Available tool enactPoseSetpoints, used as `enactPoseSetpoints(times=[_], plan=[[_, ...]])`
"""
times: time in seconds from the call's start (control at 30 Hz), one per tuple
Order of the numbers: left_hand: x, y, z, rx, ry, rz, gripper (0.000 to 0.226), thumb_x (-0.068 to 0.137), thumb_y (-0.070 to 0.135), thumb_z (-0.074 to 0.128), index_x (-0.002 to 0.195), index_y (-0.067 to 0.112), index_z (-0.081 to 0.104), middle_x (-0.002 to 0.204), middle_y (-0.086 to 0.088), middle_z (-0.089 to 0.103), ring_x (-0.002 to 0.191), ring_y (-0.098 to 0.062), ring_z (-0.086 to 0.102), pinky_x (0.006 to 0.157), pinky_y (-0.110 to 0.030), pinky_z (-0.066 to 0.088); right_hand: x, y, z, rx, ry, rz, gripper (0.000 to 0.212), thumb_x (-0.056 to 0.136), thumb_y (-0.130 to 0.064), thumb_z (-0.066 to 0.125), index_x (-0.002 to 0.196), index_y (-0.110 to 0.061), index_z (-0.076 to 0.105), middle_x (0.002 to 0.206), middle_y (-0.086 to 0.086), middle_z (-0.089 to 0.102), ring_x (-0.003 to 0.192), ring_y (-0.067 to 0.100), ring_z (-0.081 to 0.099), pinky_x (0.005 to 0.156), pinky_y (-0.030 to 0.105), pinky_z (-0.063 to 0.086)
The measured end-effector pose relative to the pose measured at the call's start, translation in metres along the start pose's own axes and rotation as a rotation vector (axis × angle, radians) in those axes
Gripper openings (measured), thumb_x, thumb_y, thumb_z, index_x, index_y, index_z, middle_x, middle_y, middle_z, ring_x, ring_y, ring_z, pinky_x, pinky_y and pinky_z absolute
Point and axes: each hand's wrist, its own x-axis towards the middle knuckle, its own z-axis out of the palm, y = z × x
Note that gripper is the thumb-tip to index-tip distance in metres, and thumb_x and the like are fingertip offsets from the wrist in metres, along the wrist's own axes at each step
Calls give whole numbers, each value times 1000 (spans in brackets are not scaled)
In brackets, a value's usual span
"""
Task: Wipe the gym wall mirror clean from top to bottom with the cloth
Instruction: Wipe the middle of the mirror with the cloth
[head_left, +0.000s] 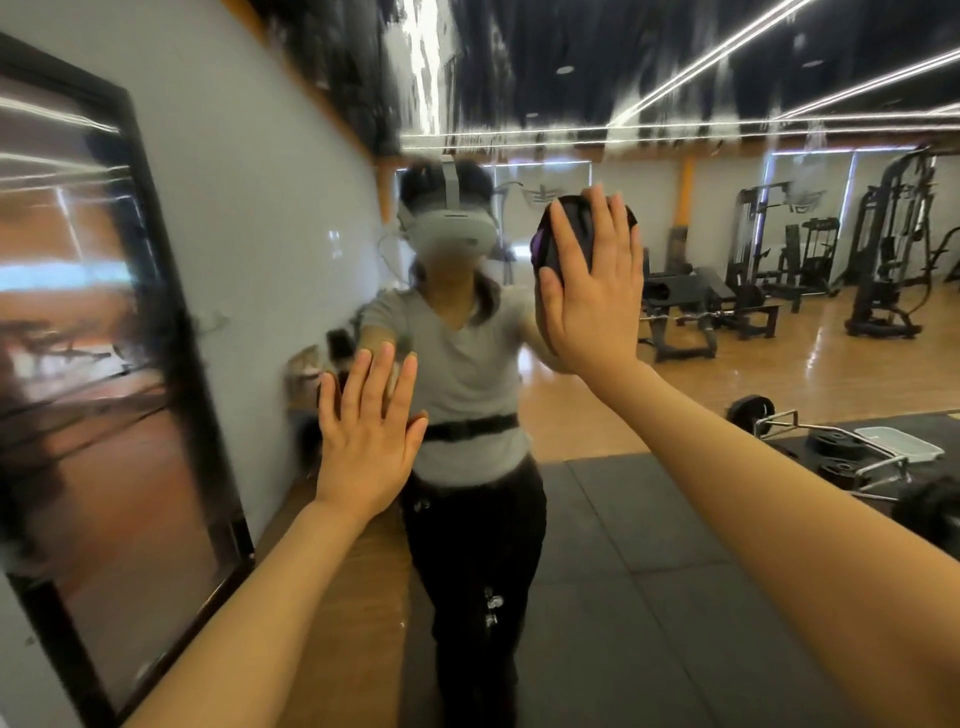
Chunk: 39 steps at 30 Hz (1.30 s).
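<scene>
Right hand (589, 291), fingers (569, 234) straight and spread, presses dark cloth (550, 244) flat on wall mirror (675, 441) at head height. Left hand (366, 441) braces lower, fingers spread. Streaks remain along top; lower glass apparently unwiped. Early stage.

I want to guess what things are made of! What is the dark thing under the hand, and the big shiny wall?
The cloth looks like soft dark fabric with a purple patch: it bunches under the right hand. The mirror looks like smooth, glossy glass: it reflects the gym, with smeary streaks near its top.
</scene>
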Motion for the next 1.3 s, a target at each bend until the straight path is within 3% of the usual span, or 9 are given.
enactPoseSetpoints(times=[0.17, 0.3, 0.4, 0.57, 0.73, 0.93, 1.07, 1.17, 1.3], plan=[[0, 2, 1, 37, 29, 10, 63, 106, 45, 26, 159, 15, 11, 163, -14, 13, 151, -33, 13, 119, -59, 13, -18, -3, 3, -21, -12, 23, 54, 104, -34, 37, 154, -13, 37, 161, 22, 26, 150, 39, 15, 123, 51, 8], [-2, 3, 0, 67, 56, 19, 63, 107, 44, 29, 159, 13, 12, 166, -11, 4, 154, -28, 2, 122, -55, 6, -64, -9, 5, -18, -47, -7, 54, 106, -37, 34, 153, -13, 37, 161, 22, 25, 151, 36, 13, 125, 44, 0], [-1, 2, 1, 70, 70, 34, 63, 108, 44, 27, 160, 14, 8, 167, -8, -7, 154, -27, -1, 123, -54, 2, -115, -14, 8, -34, -91, -4, 53, 107, -39, 32, 154, -16, 34, 161, 20, 22, 154, 32, 6, 125, 47, 3], [1, 3, 2, 66, 83, 25, 60, 108, 44, 25, 159, 14, 12, 167, -6, -9, 154, -25, -4, 123, -52, -3, -162, -16, 13, -26, -178, 37, 55, 106, -39, 34, 157, -22, 23, 162, 17, 14, 155, 29, -3, 123, 52, 7], [5, 17, -6, 20, 36, -59, 64, 101, 37, 39, 156, 9, 23, 163, -16, 13, 154, -30, 2, 121, -57, 5, -153, -13, 9, -46, -213, 11, 58, 104, -37, 38, 157, -22, 20, 163, 16, 11, 154, 29, -5, 123, 53, 8], [18, 39, -19, -108, 31, -91, 61, 99, 31, 43, 154, 7, 30, 162, -22, 16, 151, -36, 13, 121, -54, 10, -60, 16, -15, -38, -160, 21, 58, 104, -37, 38, 157, -15, 27, 164, 20, 13, 152, 33, 1, 123, 37, -13], [43, 62, -21, -96, 22, 32, 61, 98, 30, 40, 156, 12, 29, 163, -18, 15, 152, -34, 14, 122, -54, 12, 0, 45, -30, -45, -179, -110, 57, 104, -35, 38, 156, -12, 33, 162, 24, 19, 151, 41, 11, 123, 50, 3], [64, 87, -13, -117, 53, 66, 61, 97, 29, 42, 155, 12, 31, 163, -17, 19, 150, -34, 17, 121, -52, 12, 8, 54, -30, -29, -146, -175, 53, 105, -31, 37, 153, -9, 37, 161, 25, 23, 150, 42, 15, 122, 50, 5], [75, 105, 3, -95, 63, 34, 63, 99, 33, 39, 156, 10, 22, 163, -15, 20, 151, -32, 17, 122, -49, 10, -12, 58, -21, -30, -86, -185, 52, 105, -31, 36, 152, -9, 40, 159, 25, 27, 149, 41, 18, 124, 48, 4]])
